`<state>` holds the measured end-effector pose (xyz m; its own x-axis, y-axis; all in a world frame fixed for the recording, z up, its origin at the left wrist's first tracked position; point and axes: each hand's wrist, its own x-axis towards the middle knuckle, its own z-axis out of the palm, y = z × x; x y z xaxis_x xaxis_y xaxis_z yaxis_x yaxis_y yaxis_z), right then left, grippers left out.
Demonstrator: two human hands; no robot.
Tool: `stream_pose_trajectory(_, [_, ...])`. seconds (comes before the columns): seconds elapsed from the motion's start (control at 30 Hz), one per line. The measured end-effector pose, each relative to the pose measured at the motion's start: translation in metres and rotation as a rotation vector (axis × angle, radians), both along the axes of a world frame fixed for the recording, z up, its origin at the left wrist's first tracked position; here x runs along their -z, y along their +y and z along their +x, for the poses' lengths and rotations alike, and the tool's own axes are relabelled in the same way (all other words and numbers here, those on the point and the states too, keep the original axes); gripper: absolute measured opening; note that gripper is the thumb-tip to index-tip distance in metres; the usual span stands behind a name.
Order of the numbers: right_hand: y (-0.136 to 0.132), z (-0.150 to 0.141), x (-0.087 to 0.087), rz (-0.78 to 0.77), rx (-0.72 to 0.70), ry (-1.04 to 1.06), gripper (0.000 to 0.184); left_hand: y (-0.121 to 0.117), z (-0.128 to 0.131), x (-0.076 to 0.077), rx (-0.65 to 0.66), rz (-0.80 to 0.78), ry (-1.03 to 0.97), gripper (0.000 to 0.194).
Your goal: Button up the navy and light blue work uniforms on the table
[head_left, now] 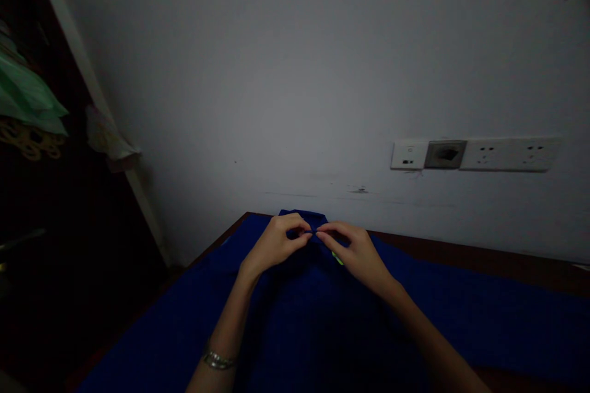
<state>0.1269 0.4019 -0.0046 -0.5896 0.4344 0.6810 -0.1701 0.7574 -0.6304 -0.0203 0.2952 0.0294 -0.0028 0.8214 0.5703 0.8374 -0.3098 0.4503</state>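
A blue long-sleeved garment (295, 325) is spread over a dark wooden table, its collar (302, 215) toward the wall. Both hands meet just below that collar. My left hand (275, 241) pinches the blue cloth between thumb and forefinger. Facing it, the thumb and fingertips of my right hand (362, 256) are closed on the same edge, almost touching the left ones. Whether a button or other fastener lies between the fingertips is too small to tell. A yellow-green patch (338, 259) shows beside my right thumb. One sleeve (498, 313) stretches out to the right.
The dark table (461, 252) stands against a pale wall (276, 73). On the wall at right is a row of sockets and switches (488, 155). A dark door (69, 227) with hanging green bags (27, 89) is at left. The room is dim.
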Motion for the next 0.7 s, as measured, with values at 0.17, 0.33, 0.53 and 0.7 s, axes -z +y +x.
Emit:
stream_pose_trajectory(0.17, [0.002, -0.004, 0.005, -0.030, -0.008, -0.015, 0.010, 0.000, 0.001, 0.000, 0.002, 0.009, 0.053, 0.013])
stream_pose_trajectory(0.33, [0.001, -0.005, 0.008, 0.130, 0.100, 0.059, 0.008, 0.005, 0.004, 0.004, -0.075, 0.043, -0.067, 0.014])
stream_pose_trajectory(0.53, [0.005, -0.006, 0.015, 0.368, 0.148, 0.131, 0.009, 0.010, 0.002, 0.008, -0.092, -0.149, -0.365, 0.025])
stream_pose_trajectory(0.7, [0.004, -0.005, 0.017, 0.438, 0.133, 0.155, 0.011, 0.013, -0.003, 0.010, -0.073, -0.259, -0.530, 0.028])
